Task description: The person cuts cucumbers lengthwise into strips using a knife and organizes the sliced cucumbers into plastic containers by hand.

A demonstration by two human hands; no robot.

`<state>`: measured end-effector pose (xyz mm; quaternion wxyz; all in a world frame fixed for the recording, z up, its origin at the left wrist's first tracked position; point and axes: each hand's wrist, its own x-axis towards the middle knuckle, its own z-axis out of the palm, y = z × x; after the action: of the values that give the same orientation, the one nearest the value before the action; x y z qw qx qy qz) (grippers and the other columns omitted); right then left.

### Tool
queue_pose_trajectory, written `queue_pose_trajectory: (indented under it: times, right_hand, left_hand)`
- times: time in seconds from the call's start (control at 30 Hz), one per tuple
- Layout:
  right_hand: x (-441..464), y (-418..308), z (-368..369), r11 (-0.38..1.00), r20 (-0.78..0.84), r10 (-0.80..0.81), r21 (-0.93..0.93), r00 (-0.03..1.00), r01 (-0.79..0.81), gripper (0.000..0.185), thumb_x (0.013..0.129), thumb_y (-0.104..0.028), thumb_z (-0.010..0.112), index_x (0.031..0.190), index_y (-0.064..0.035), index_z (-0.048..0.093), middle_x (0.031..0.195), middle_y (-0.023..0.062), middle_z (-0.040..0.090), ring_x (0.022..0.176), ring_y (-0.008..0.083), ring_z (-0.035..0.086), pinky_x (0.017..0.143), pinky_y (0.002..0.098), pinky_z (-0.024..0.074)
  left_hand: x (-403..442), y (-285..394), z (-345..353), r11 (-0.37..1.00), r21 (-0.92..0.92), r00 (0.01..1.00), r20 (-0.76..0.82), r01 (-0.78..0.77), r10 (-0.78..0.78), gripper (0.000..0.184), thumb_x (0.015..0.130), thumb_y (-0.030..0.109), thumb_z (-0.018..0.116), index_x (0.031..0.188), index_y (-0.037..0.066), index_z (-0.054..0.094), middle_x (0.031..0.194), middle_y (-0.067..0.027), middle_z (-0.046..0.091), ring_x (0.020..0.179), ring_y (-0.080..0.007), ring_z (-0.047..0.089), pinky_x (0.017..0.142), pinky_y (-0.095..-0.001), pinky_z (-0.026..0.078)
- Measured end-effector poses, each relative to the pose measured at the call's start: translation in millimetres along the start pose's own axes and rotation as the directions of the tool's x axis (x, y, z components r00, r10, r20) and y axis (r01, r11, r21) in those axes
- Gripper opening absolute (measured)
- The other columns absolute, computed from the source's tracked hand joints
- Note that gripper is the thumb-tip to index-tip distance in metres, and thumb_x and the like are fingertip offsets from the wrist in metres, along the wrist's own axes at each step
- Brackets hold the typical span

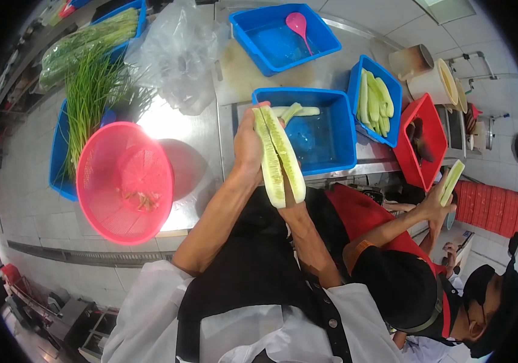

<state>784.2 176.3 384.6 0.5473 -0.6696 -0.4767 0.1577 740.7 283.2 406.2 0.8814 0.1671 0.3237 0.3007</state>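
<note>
A peeled cucumber (276,157), split lengthwise into two halves with the pale seedy insides facing up, lies across both my hands. My left hand (248,146) is wrapped round its upper left side. From below, my right hand (294,210) reaches behind the halves and supports them; most of its fingers are hidden. Just beyond, a blue bin (325,154) holds a little water and a few pale green cucumber pieces (298,111).
A smaller blue bin (356,91) holds several peeled cucumbers (375,100). Beside it stands a red bin (413,163). Another blue bin (253,42) contains a pink ladle (296,25). At left are a pink colander (125,181) and green chives (92,91). A co-worker's hand (435,206) holds cucumber.
</note>
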Motion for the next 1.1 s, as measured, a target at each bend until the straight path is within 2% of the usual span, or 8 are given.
queue_pose_trajectory:
  times: [0.13, 0.23, 0.33, 0.4, 0.63, 0.87, 1.0, 1.1]
  right_hand:
    - [16.0, 6.1, -10.1, 0.964, 0.150, 0.061, -0.267, 0.987, -0.019, 0.046, 0.087, -0.018, 0.056, 0.127, -0.0004, 0.040, 0.090, 0.0257, 0.062, 0.076, 0.0441, 0.061, 0.062, 0.0471, 0.0490]
    - [31.4, -1.5, -13.8, 0.851, 0.174, 0.172, -0.522, 0.970, -0.057, 0.029, 0.085, -0.016, 0.056, 0.108, -0.0031, 0.043, 0.088, 0.0223, 0.060, 0.077, 0.0435, 0.061, 0.062, 0.0499, 0.0489]
    - [37.2, 11.4, -12.2, 0.772, 0.169, 0.152, -0.635, 0.974, -0.011, 0.026, 0.084, -0.016, 0.057, 0.102, -0.0038, 0.043, 0.086, 0.0208, 0.059, 0.076, 0.0425, 0.061, 0.060, 0.0497, 0.0485]
    - [45.9, 20.5, -10.6, 0.749, 0.148, 0.104, -0.662, 0.984, 0.020, 0.026, 0.083, -0.016, 0.057, 0.100, -0.0038, 0.043, 0.085, 0.0202, 0.059, 0.076, 0.0418, 0.062, 0.060, 0.0496, 0.0484]
    - [63.8, 32.3, -12.1, 0.952, -0.183, 0.070, -0.280, 0.981, -0.121, 0.019, 0.091, -0.019, 0.053, 0.095, -0.0008, 0.049, 0.075, 0.0211, 0.063, 0.066, 0.0398, 0.063, 0.056, 0.0448, 0.0472]
    - [79.9, 53.5, -55.0, 0.920, -0.364, 0.390, 0.118, 0.846, -0.374, 0.033, 0.097, -0.029, 0.050, 0.080, -0.0013, 0.055, 0.070, 0.0081, 0.060, 0.048, 0.0145, 0.050, 0.044, 0.0285, 0.0394]
    - [47.9, 4.9, -67.2, 0.590, -0.032, 0.701, 0.588, 0.713, -0.553, 0.033, 0.096, -0.033, 0.054, 0.094, -0.0007, 0.062, 0.078, 0.0015, 0.060, 0.054, 0.0066, 0.050, 0.047, 0.0235, 0.0387]
    - [47.0, 23.0, -81.0, 0.730, -0.082, 0.564, 0.513, 0.822, -0.451, 0.026, 0.086, -0.022, 0.068, 0.100, 0.0004, 0.064, 0.090, 0.0029, 0.065, 0.073, 0.0086, 0.059, 0.064, 0.0248, 0.0477]
  left_hand:
    - [-6.5, 8.5, 1.0, 0.989, -0.135, 0.990, 0.131, 0.064, -0.047, 0.044, 0.101, 0.042, 0.026, 0.115, 0.006, 0.047, 0.083, -0.0114, 0.057, 0.065, -0.0215, 0.055, 0.058, -0.0313, 0.049]
    - [-13.8, 9.6, -11.0, 0.828, 0.556, 0.997, 0.068, -0.072, 0.041, 0.054, 0.093, 0.049, 0.046, 0.111, -0.002, 0.046, 0.085, -0.0104, 0.058, 0.080, -0.0180, 0.057, 0.069, -0.0308, 0.047]
    - [-25.4, 4.3, -5.3, 0.311, 0.897, 0.930, 0.223, -0.313, 0.293, 0.053, 0.084, 0.036, 0.065, 0.109, -0.006, 0.044, 0.089, -0.0148, 0.059, 0.090, -0.0176, 0.059, 0.077, -0.0345, 0.048]
    - [-19.2, 10.2, 1.2, 0.353, 0.905, 0.957, 0.156, -0.238, 0.245, 0.054, 0.075, 0.022, 0.072, 0.107, -0.010, 0.042, 0.090, -0.0202, 0.061, 0.093, -0.0237, 0.062, 0.080, -0.0385, 0.049]
    - [-33.7, -7.8, 20.5, 0.322, 0.875, 0.929, 0.308, -0.362, 0.207, 0.044, 0.076, 0.019, 0.063, 0.099, -0.009, 0.039, 0.082, -0.0341, 0.057, 0.078, -0.0440, 0.063, 0.067, -0.0461, 0.050]
    - [-41.3, -12.3, 25.8, 0.355, 0.870, 0.939, 0.327, -0.343, 0.106, 0.044, 0.075, 0.014, 0.066, 0.099, -0.006, 0.035, 0.075, -0.0253, 0.059, 0.061, -0.0345, 0.065, 0.053, -0.0400, 0.051]
    - [-27.8, -7.6, 44.2, 0.472, 0.792, 0.920, 0.367, -0.387, 0.138, 0.050, 0.075, 0.014, 0.068, 0.103, -0.008, 0.034, 0.075, -0.0243, 0.060, 0.063, -0.0341, 0.066, 0.055, -0.0402, 0.052]
    - [-2.2, -32.6, 48.5, 0.212, 0.877, 0.901, 0.429, -0.431, 0.057, 0.058, 0.072, 0.018, 0.072, 0.104, -0.008, 0.032, 0.091, -0.0317, 0.060, 0.083, -0.0473, 0.062, 0.075, -0.0442, 0.051]
